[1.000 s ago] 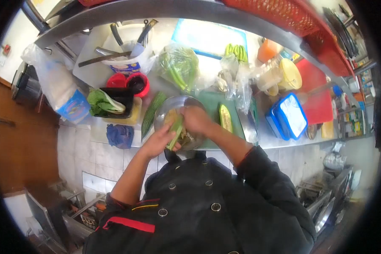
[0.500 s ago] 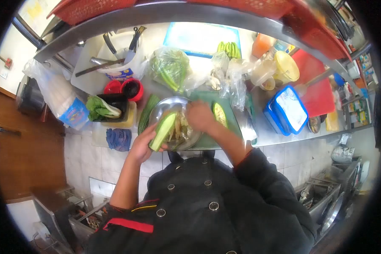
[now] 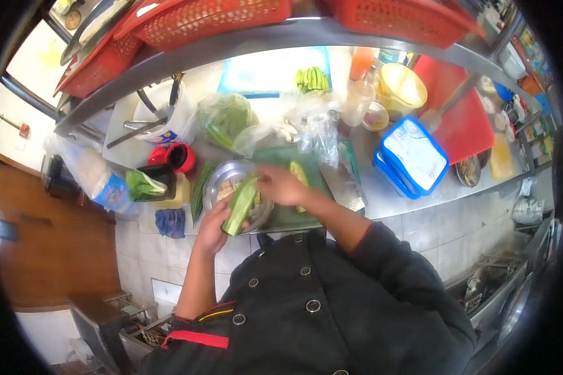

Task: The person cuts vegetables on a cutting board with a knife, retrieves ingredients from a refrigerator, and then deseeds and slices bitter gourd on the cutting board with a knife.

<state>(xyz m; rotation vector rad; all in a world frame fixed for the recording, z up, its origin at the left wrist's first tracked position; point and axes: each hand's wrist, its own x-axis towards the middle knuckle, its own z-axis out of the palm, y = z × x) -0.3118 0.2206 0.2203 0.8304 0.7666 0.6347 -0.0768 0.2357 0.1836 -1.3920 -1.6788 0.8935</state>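
Note:
My left hand is wrapped round the lower end of a halved cucumber, held tilted over a round metal bowl. Pale pieces, probably scooped-out seed flesh, lie in the bowl. At the cucumber's upper end is my right hand, its fingers closed; whatever they hold is hidden. Just right of that hand, another cucumber half with pale seedy flesh lies on a green cutting board. A long dark green cucumber rests left of the bowl.
A large cleaver-like blade lies at the board's right. Blue-lidded tub, red board and yellow container stand further right. Bagged greens and a white bucket sit behind. A metal shelf with red baskets hangs overhead.
The view has shifted. My right hand has moved from over the bowl to the cucumber's upper end. My left hand still holds the cucumber over the bowl's near side.

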